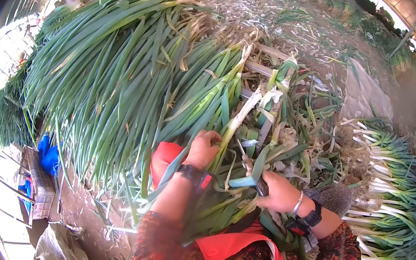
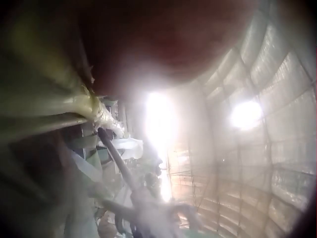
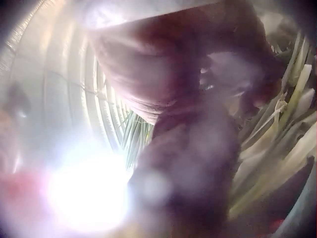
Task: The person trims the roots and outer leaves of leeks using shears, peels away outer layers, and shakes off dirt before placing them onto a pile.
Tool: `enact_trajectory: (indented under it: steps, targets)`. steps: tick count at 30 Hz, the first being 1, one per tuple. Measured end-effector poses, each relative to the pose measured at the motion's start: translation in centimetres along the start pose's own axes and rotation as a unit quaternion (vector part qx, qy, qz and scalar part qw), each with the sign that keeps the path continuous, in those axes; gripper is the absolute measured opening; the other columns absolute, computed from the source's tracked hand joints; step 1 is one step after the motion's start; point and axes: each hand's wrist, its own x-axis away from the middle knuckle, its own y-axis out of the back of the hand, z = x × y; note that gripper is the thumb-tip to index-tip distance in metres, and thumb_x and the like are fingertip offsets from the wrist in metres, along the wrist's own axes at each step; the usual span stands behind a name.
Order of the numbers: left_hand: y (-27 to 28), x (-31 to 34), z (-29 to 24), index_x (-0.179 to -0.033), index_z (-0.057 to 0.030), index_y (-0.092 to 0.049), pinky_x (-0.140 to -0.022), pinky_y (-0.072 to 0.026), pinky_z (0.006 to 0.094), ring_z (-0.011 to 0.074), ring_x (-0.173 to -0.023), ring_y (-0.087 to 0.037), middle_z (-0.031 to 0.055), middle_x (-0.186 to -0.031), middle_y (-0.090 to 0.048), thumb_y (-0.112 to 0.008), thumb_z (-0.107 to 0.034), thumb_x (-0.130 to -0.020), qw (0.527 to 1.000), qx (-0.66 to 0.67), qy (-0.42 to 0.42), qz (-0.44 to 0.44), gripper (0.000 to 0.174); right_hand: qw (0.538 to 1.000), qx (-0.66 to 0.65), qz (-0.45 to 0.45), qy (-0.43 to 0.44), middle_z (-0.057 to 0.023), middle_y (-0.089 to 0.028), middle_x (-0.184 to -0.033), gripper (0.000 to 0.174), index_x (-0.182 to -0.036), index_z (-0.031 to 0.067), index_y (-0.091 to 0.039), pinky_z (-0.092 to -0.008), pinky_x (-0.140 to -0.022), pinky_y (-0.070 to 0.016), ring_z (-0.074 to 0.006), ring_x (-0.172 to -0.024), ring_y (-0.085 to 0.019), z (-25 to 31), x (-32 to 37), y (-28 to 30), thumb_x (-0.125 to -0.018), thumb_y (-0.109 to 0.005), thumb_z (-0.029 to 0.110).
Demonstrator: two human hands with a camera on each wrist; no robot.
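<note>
My left hand (image 1: pixel 204 150) grips a long green onion (image 1: pixel 241 116), its pale shaft pointing away from me. In the left wrist view that green onion (image 2: pixel 79 105) runs in from the left, with a narrow blade (image 2: pixel 118 158) close below it. My right hand (image 1: pixel 281 191) holds a narrow-bladed cutting tool (image 1: pixel 263 188) by its dark handle, the blade toward the stalk. A strip of leaf (image 1: pixel 244 182) crosses near this tool. The right wrist view shows the hand (image 3: pixel 148 69) close up with curled fingers, blurred by glare.
A large heap of untrimmed green onions (image 1: pixel 105 76) lies at the left. Rows of green onions with white shafts (image 1: pixel 384 177) lie at the right. Peeled leaves and scraps (image 1: pixel 295 135) litter the middle. A crate (image 1: pixel 42 193) stands at lower left, a pale sheet (image 1: pixel 368 92) at back right.
</note>
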Motion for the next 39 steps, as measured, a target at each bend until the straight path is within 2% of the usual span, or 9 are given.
enact_trajectory:
  steps: [6, 15, 20, 23, 27, 30, 32, 37, 39]
  targets:
    - [0.1, 1.2, -2.6, -0.090, -0.0104, -0.065, -0.082, -0.0500, 0.0427, 0.0322, -0.095, -0.060, 0.0122, -0.097, -0.060, -0.071, -0.015, -0.073, 0.991, -0.134, -0.025, 0.014, 0.019, 0.980, 0.149, -0.113, -0.063, -0.0256, -0.058, -0.101, 0.090, -0.144, 0.0016, -0.029, -0.0453, -0.084, -0.0494, -0.0399, -0.094, -0.060, -6.8, -7.4, 1.2, -0.068, -0.075, 0.021]
    - [0.0, 1.3, -3.9, -0.104, -0.0030, -0.052, -0.085, -0.0506, 0.0446, 0.0372, -0.099, -0.061, 0.0191, -0.100, -0.063, -0.076, -0.029, -0.074, 0.950, -0.303, 0.036, 0.068, 0.046, 0.993, 0.107, -0.046, -0.030, -0.0291, -0.058, -0.105, 0.087, -0.137, -0.0041, -0.032, -0.0466, -0.089, -0.0483, -0.0422, -0.098, -0.059, -3.5, -4.7, 0.7, -0.067, -0.077, 0.022]
    - [1.0, 0.0, -5.0, -0.109, -0.0018, -0.051, -0.086, -0.0508, 0.0461, 0.0375, -0.100, -0.063, 0.0230, -0.103, -0.065, -0.076, -0.033, -0.074, 0.945, -0.269, 0.113, 0.148, 0.054, 0.967, 0.124, -0.187, -0.120, -0.0278, -0.059, -0.106, 0.081, -0.135, -0.0007, -0.036, -0.0462, -0.088, -0.0496, -0.0442, -0.097, -0.059, -6.1, -8.7, 2.7, -0.067, -0.076, 0.018]
    - [2.4, -1.2, -4.7, -0.110, -0.0008, -0.052, -0.087, -0.0503, 0.0456, 0.0377, -0.102, -0.063, 0.0230, -0.106, -0.066, -0.075, -0.036, -0.074, 0.946, -0.241, 0.107, 0.187, 0.056, 0.992, 0.066, -0.110, 0.013, -0.0281, -0.059, -0.105, 0.077, -0.132, -0.0020, -0.039, -0.0468, -0.087, -0.0488, -0.0450, -0.098, -0.058, -3.4, -5.0, 2.0, -0.067, -0.074, 0.019]
    - [3.4, -1.6, -4.1, -0.105, -0.0005, -0.058, -0.083, -0.0477, 0.0425, 0.0374, -0.096, -0.062, 0.0239, -0.099, -0.065, -0.073, -0.040, -0.073, 0.962, -0.158, 0.082, 0.208, 0.053, 0.972, 0.111, -0.198, -0.061, -0.0289, -0.059, -0.103, 0.080, -0.135, -0.0009, -0.037, -0.0455, -0.085, -0.0489, -0.0438, -0.097, -0.058, -6.8, -5.2, 2.9, -0.066, -0.072, 0.018]
    - [3.9, -1.2, -4.8, -0.102, 0.0006, -0.058, -0.082, -0.0477, 0.0403, 0.0334, -0.094, -0.062, 0.0214, -0.097, -0.065, -0.074, -0.037, -0.073, 0.963, -0.116, 0.085, 0.228, 0.050, 0.989, 0.102, -0.092, 0.050, -0.0288, -0.059, -0.103, 0.081, -0.136, -0.0016, -0.037, -0.0457, -0.084, -0.0487, -0.0436, -0.095, -0.058, -6.1, -3.5, 2.6, -0.067, -0.072, 0.018]
    - [4.2, -0.8, -5.7, -0.100, 0.0009, -0.059, -0.083, -0.0474, 0.0419, 0.0358, -0.095, -0.062, 0.0220, -0.099, -0.065, -0.075, -0.035, -0.072, 0.962, -0.081, 0.086, 0.247, 0.048, 0.990, 0.085, -0.111, -0.016, -0.0286, -0.058, -0.108, 0.089, -0.142, -0.0009, -0.030, -0.0440, -0.086, -0.0486, -0.0428, -0.098, -0.058, -6.9, -3.5, 3.1, -0.066, -0.073, 0.018]
    - [5.7, -2.4, -8.4, -0.087, -0.0011, -0.064, -0.053, -0.0515, 0.0325, 0.0168, -0.061, -0.064, 0.0091, -0.073, -0.064, -0.066, -0.030, -0.086, 0.879, -0.032, 0.170, 0.444, 0.029, 0.988, 0.047, -0.134, -0.054, -0.0295, -0.056, -0.116, 0.097, -0.144, -0.0051, -0.024, -0.0424, -0.094, -0.0465, -0.0415, -0.109, -0.057, -10.6, -4.0, 1.1, -0.068, -0.076, 0.021]
    - [5.5, -5.7, -7.1, -0.090, 0.0002, -0.065, -0.053, -0.0522, 0.0322, 0.0181, -0.060, -0.065, 0.0101, -0.073, -0.066, -0.063, -0.032, -0.088, 0.896, -0.044, 0.166, 0.409, 0.032, 0.985, 0.017, -0.125, -0.117, -0.0305, -0.054, -0.120, 0.097, -0.141, -0.0076, -0.026, -0.0436, -0.096, -0.0447, -0.0436, -0.113, -0.054, -10.4, -4.2, 0.6, -0.067, -0.080, 0.024]
